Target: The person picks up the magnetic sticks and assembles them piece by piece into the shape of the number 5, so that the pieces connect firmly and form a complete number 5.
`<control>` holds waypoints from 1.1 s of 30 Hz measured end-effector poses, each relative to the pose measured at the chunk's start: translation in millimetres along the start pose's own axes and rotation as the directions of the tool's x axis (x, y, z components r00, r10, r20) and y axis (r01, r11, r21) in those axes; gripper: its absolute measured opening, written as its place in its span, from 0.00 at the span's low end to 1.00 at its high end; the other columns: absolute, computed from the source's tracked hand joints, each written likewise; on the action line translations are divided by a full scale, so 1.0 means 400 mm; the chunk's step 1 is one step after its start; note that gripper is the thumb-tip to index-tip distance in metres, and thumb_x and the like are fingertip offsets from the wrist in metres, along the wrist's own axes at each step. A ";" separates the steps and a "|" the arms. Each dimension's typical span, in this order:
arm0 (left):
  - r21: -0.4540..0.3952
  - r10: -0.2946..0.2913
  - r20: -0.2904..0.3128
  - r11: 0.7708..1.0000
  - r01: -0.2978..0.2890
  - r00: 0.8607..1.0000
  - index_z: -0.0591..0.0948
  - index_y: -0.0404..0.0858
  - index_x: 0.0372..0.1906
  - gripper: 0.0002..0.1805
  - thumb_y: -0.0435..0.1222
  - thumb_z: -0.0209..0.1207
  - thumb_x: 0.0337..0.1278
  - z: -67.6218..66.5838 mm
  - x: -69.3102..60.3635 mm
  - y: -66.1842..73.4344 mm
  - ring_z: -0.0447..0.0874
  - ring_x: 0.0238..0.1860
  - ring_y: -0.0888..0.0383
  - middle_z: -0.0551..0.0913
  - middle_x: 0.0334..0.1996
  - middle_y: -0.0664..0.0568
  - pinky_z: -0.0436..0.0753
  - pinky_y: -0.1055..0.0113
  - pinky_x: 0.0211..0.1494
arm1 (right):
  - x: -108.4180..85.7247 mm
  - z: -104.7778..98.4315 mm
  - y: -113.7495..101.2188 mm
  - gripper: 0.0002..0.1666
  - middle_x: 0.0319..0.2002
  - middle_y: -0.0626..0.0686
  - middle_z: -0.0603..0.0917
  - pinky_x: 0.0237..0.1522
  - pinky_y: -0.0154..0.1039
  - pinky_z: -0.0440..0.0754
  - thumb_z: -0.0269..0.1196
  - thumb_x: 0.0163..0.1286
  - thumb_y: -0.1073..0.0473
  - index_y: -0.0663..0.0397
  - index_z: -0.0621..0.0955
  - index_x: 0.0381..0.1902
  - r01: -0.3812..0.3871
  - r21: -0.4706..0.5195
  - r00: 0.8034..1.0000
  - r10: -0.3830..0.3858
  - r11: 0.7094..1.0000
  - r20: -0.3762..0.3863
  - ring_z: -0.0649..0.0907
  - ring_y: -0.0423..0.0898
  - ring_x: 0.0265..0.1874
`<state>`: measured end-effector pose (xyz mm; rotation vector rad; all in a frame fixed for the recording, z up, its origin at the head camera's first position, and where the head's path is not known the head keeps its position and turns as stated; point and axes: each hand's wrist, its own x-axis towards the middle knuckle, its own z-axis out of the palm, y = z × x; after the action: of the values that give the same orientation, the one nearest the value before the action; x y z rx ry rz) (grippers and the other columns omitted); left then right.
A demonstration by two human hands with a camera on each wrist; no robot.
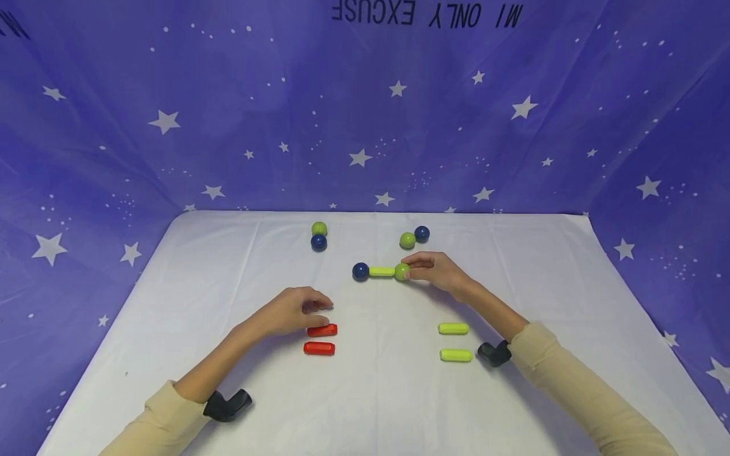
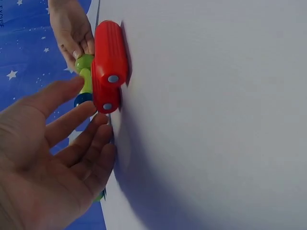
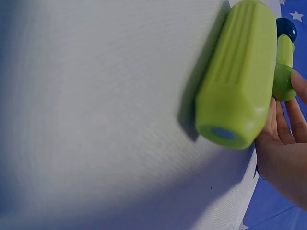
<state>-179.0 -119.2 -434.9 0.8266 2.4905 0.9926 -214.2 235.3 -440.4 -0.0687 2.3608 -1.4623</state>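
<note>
My right hand (image 1: 439, 272) pinches a green ball (image 1: 400, 272) between thumb and fingers. That ball sits at one end of a yellow-green ribbed rod (image 1: 382, 272), with a dark blue ball (image 1: 360, 272) at the rod's other end; the three form a straight row. Loosely bent, the fingers of my left hand (image 1: 291, 311) hold nothing. Its thumb is close to the farther red rod (image 1: 322, 330); whether they touch, I cannot tell. A second red rod (image 1: 319, 348) lies nearer to me. In the left wrist view both red rods (image 2: 111, 52) show a grey round end.
Toward the back left, a green ball (image 1: 319, 228) and a blue ball (image 1: 319, 243) lie together. Another green ball (image 1: 407, 240) and blue ball (image 1: 422, 234) are at the back right. Two yellow-green rods (image 1: 453, 329) lie by my right forearm. A starry blue curtain (image 1: 359, 126) surrounds the white table (image 1: 376, 405).
</note>
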 end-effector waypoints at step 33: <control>-0.275 -0.217 -0.071 0.942 0.190 0.974 0.87 0.37 0.45 0.10 0.34 0.67 0.60 0.044 0.077 0.038 0.79 0.28 0.57 0.85 0.29 0.54 0.77 0.66 0.32 | -0.002 -0.001 -0.005 0.25 0.53 0.54 0.84 0.56 0.49 0.74 0.69 0.67 0.56 0.55 0.81 0.60 0.005 -0.009 1.000 -0.004 1.000 0.009 0.79 0.52 0.56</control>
<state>-188.4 -82.0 -439.3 0.4356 2.3894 1.2842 -213.7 234.9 -438.5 -0.0829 2.3611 -1.4507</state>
